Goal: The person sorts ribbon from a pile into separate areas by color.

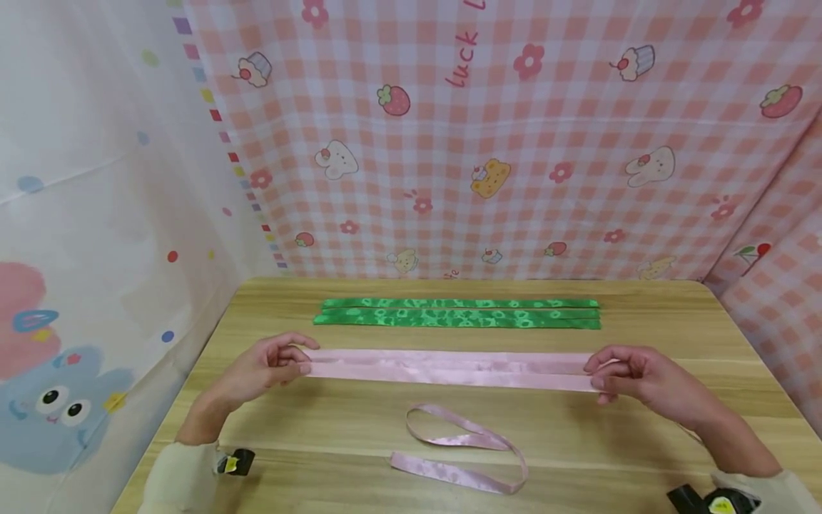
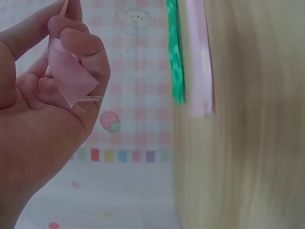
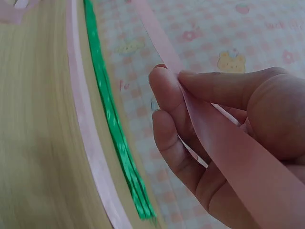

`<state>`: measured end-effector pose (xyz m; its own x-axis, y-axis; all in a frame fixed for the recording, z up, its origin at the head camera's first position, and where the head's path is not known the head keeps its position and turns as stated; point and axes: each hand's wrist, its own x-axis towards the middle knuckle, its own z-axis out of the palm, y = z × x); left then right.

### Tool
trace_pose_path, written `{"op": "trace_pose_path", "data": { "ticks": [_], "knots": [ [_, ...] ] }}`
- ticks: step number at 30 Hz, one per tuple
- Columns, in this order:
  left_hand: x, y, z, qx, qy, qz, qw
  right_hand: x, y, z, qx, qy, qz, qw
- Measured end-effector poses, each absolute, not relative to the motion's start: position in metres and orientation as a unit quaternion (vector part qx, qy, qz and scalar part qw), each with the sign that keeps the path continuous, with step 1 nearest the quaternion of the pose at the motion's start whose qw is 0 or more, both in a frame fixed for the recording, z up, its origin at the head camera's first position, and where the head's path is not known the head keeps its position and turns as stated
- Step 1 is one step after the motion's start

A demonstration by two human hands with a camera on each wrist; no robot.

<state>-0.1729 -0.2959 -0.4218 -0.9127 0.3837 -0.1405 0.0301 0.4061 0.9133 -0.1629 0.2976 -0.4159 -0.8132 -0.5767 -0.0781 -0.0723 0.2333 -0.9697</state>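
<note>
A pink satin ribbon (image 1: 449, 375) stretches nearly straight between my two hands. My left hand (image 1: 272, 363) pinches it at the left; in the left wrist view the cut ribbon end (image 2: 69, 78) hangs into the palm, with frayed threads. At the other side, my right hand (image 1: 636, 375) pinches the ribbon between thumb and finger, and in the right wrist view a broad length (image 3: 233, 148) runs back across the palm. A second pink strip (image 2: 199, 57) lies flat on the table below, partly overlapped by the held ribbon in the head view.
Green satin strips (image 1: 456, 314) lie side by side farther back on the wooden table (image 1: 308, 435). Nearer the front, a loose pink ribbon (image 1: 459, 482) lies in a loop. A checked pink curtain (image 1: 449, 143) hangs behind the table, with a white printed cloth (image 1: 109, 235) at left.
</note>
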Motion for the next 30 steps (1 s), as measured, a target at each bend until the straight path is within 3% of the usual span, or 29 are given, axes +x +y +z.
{"op": "trace_pose_path", "data": {
  "ticks": [7,21,30],
  "knots": [
    [-0.174,-0.307,-0.429,0.098,0.824,0.533,0.163,-0.168,0.313,-0.426,-0.237,0.751,-0.577,0.216],
    [-0.174,-0.328,-0.437,0.068,0.815,0.558,0.143,-0.168,0.345,-0.431,-0.184,0.787,-0.539,0.236],
    [-0.172,-0.336,-0.443,0.067,0.806,0.558,0.188,-0.169,0.358,-0.441,-0.194,0.789,-0.535,0.231]
  ]
}}
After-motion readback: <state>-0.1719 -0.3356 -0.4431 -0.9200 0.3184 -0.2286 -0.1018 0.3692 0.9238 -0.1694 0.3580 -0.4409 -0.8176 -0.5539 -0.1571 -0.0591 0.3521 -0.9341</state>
